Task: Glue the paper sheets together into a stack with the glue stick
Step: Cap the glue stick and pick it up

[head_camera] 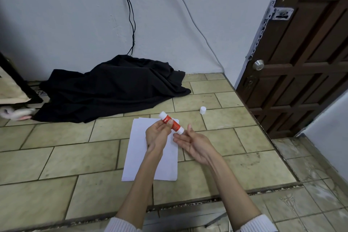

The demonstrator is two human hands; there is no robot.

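A stack of white paper sheets (139,156) lies on the tiled floor in front of me. Above its far end my left hand (157,133) grips a red and white glue stick (176,127) around the middle; the stick is tilted, one end pointing up and left. My right hand (194,145) is open, palm up, just right of the stick's lower white end, fingertips close to it. The stick's white cap (202,110) stands on the floor beyond and to the right of the sheets.
A heap of black cloth (113,86) lies against the wall behind the paper. A brown door (301,52) stands at the right, with a raised floor edge (263,124) running along it. Cables (131,24) hang down the wall. A dark furniture piece (15,84) is at far left.
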